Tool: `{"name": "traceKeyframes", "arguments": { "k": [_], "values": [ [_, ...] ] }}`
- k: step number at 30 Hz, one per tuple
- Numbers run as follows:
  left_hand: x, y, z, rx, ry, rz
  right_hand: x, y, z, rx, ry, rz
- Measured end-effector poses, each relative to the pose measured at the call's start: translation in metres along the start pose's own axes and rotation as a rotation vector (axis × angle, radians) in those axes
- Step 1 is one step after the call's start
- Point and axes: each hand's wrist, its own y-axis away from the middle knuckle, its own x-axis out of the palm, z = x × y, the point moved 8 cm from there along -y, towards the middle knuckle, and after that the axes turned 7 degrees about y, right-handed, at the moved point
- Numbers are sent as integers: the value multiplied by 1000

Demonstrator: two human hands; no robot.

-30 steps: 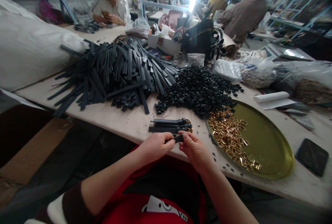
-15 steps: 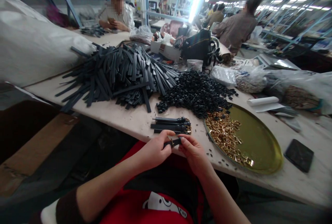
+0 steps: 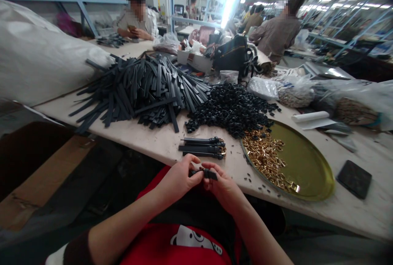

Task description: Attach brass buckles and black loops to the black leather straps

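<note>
A short black strap [image 3: 211, 174] is pinched between both hands, just off the table's front edge. My left hand [image 3: 182, 177] closes on its left part with thumb and fingers. My right hand [image 3: 222, 185] grips the other part, fingers curled behind it. Whatever fitting sits between the fingertips is mostly hidden. Just beyond the hands lie several finished-looking black straps with gold buckles [image 3: 202, 149], side by side. Behind them is a heap of small black loops [image 3: 230, 107], and to its left a large pile of loose black straps [image 3: 147, 89].
At the right, a round gold tray [image 3: 310, 167] holds many gold buckles [image 3: 265, 156]. Beyond it lie a dark flat object [image 3: 354, 178], a white paper roll [image 3: 310, 116] and plastic bags [image 3: 296, 93]. A big white sack [image 3: 46, 52] fills the left. Across the table sits another person [image 3: 138, 15].
The strap's right end has turned toward me and now sticks out past my right fingers. My right hand has shifted slightly left, closer to the left. The gold fitting is now mostly covered.
</note>
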Motion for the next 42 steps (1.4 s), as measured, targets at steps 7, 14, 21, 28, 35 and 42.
{"name": "traceKeyframes", "arguments": {
  "k": [7, 14, 21, 28, 35, 42],
  "values": [
    [-3, -8, 3, -73, -97, 11, 6, -7, -10, 101, -60, 112],
    [11, -13, 13, -192, 432, 180, -29, -16, 20, -201, 403, -296],
    [28, -19, 32, -301, 520, 259, -15, -10, 34, -335, 1018, -191],
    [44, -5, 36, -397, 645, 282, -3, 0, 19, -297, 1053, 31],
    [39, 14, 39, -408, 311, 486, -6, 17, 9, -346, 1024, -77],
    [40, 20, 16, -263, 125, 513, 7, 29, 9, -402, 977, 22]
  ]
}}
